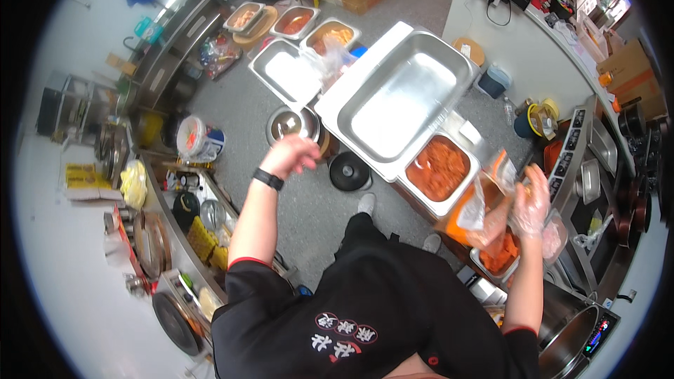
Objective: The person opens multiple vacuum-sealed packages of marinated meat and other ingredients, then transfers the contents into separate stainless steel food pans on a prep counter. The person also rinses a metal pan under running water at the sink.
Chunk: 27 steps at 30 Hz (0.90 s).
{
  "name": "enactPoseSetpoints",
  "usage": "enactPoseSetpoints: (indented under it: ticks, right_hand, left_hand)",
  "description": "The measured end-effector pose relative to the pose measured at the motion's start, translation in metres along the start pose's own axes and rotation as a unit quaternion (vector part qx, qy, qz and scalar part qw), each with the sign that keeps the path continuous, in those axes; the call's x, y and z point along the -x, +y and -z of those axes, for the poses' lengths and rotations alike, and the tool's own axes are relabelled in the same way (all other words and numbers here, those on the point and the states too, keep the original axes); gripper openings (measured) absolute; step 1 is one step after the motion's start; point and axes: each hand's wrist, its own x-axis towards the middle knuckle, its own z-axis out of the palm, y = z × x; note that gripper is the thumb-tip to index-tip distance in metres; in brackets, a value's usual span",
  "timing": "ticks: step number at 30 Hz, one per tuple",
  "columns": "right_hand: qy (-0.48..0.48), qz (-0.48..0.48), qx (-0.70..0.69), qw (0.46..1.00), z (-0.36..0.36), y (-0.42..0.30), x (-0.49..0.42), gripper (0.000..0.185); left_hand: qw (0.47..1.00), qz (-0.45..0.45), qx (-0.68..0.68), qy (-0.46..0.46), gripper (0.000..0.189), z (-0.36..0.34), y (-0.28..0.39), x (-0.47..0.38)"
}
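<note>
My left hand [295,155], bare with a black band at the wrist, hangs in the air above the floor, empty, its fingers loosely apart. Just past it is a round shiny metal lid [292,125]. My right hand [529,208] wears a clear plastic glove and is raised beside an orange package [466,216] with clear plastic film at its opening. Whether the fingers hold anything is unclear. A steel pan of red-sauced food [438,168] stands left of the package. Below it, a smaller pan of orange-red food [500,255] is partly hidden.
A large, deep steel pan [403,97] lies ahead of me. Beyond it are a shallow steel pan [287,71] and several food pans. A black lidded pot [349,170] stands near my foot. Stove burners [584,221] line the right; a big steel pot [563,337] stands below.
</note>
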Motion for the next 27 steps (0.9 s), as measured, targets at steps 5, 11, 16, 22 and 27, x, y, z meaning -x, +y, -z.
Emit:
enactPoseSetpoints:
  ticks: [5,11,16,22,27]
  right_hand:
    - [0.079,-0.098,0.048,0.991,-0.012,-0.047,-0.018,0.038]
    - [0.095,-0.095,0.098,0.986,-0.010,-0.099,-0.030,0.042]
    - [0.093,-0.091,0.189,0.973,-0.011,-0.124,-0.032,0.047]
    - [0.077,-0.118,0.212,0.967,-0.014,-0.149,-0.039,0.048]
    - [0.080,-0.114,0.196,0.971,-0.019,-0.160,-0.048,0.047]
  left_hand:
    - [0.931,-0.147,-0.181,0.280,0.028,0.134,0.091,-0.207]
    - [0.813,-0.089,-0.533,0.218,0.035,0.156,0.160,-0.357]
    - [0.804,-0.034,-0.577,0.137,0.035,0.152,0.161,-0.422]
    - [0.833,-0.011,-0.533,0.149,0.041,0.160,0.157,-0.460]
    - [0.844,-0.038,-0.516,0.143,0.047,0.160,0.174,-0.463]
